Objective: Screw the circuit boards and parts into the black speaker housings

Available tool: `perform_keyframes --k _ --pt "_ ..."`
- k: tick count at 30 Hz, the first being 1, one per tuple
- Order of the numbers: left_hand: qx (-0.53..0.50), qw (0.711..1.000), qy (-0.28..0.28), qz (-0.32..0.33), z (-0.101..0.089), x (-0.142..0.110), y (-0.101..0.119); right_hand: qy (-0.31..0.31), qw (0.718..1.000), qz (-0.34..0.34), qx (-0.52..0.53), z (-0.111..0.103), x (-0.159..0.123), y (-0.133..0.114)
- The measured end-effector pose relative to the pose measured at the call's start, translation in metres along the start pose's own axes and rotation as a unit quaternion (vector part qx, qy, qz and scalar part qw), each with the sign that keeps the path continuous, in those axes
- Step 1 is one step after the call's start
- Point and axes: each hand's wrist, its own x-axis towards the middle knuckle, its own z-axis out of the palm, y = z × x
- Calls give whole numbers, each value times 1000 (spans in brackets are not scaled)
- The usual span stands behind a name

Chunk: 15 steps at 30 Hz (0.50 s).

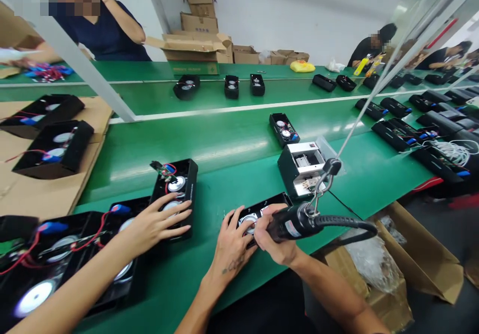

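Note:
My right hand (275, 234) is wrapped around a black electric screwdriver (294, 223), which hangs from a cord and hook. Its tip, hidden behind my fingers, points toward a black speaker housing (275, 202) on the green bench. My left hand (232, 242) grips the near-left part of that housing, fingers curled over a round silver speaker driver (247, 221). Just left, a co-worker's hand (164, 220) rests spread over another black speaker housing (191, 179) with a small green circuit board (164, 170) sticking out at its top.
A screw feeder box (297, 167) stands beyond my right hand. More open housings lie at left (56, 147), on the green conveyor (179, 132) and at right (392, 133). Cardboard boxes (419, 254) with plastic wrap sit below the bench at right. Other people work across the line.

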Motion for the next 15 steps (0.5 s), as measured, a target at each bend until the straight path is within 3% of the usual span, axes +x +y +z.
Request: perform_keyframes --k 3,6,8,10,15 --pt "5 1000 22 -15 -21 -6 -21 9 999 -36 2 2 3 -3" --pt "11 998 47 -38 -50 -15 -49 8 1000 -26 -11 2 4 -6" --pt "12 997 55 -45 -57 -19 -57 -5 999 -24 -27 1 5 -8" --pt "6 998 45 -38 -49 -17 -49 -17 999 -24 -45 0 6 -11" --pt "-16 1000 1 -7 -2 -2 -3 -30 997 -30 -68 -2 6 -13"
